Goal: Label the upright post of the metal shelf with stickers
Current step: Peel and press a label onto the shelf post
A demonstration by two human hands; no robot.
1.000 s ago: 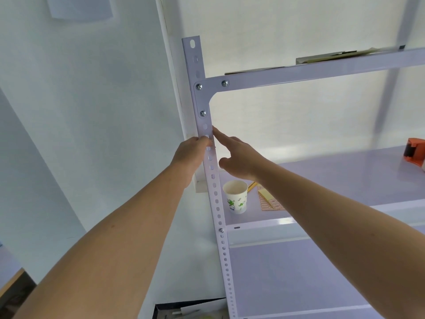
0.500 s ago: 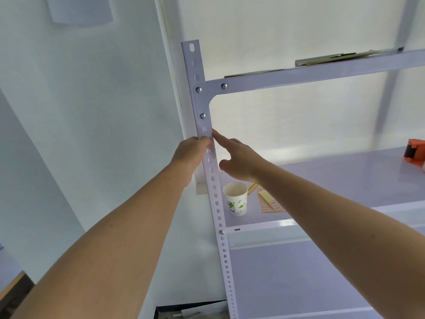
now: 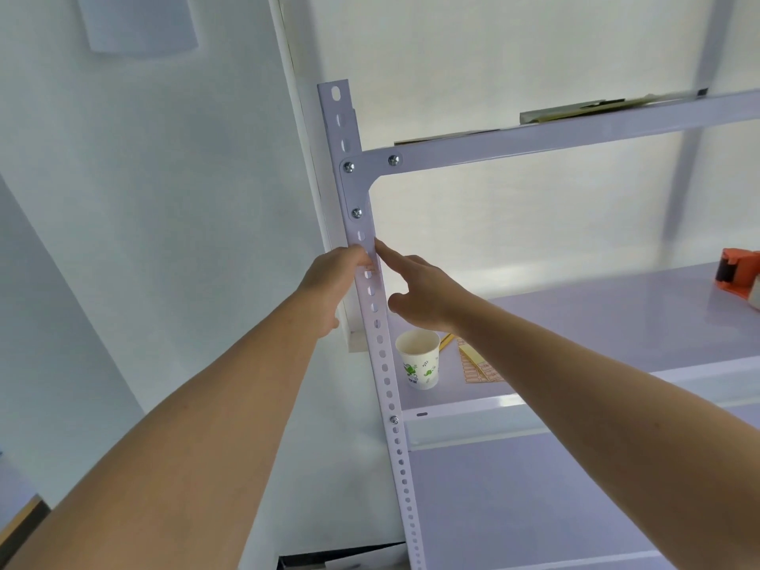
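Left hand (image 3: 335, 277) up at the white perforated metal upright post (image 3: 405, 466), fingers bent round its left edge, fingertips pressing one small orange-printed sticker (image 3: 370, 267) onto the front face, just below the corner bracket. Right hand (image 3: 425, 296) is spread loosely: index finger straight, its tip touching the post's right edge level with the sticker, thumb out, the other fingers softly curled and holding nothing.

Counting now: two hands, one sticker showing on the post, and three silver screws (image 3: 357, 213) in the corner bracket, with a fourth further down at the lower shelf. On that pale metal shelf (image 3: 617, 322) stand one white paper cup with green print (image 3: 419, 362), one orange sheet of stickers (image 3: 479, 370) partly behind the right forearm, and one orange tape dispenser (image 3: 736, 277) at the far right edge.

Compared with a second ago, both hands keep the same spots on the post; only the view has tipped, so the post sits slightly lower in frame.
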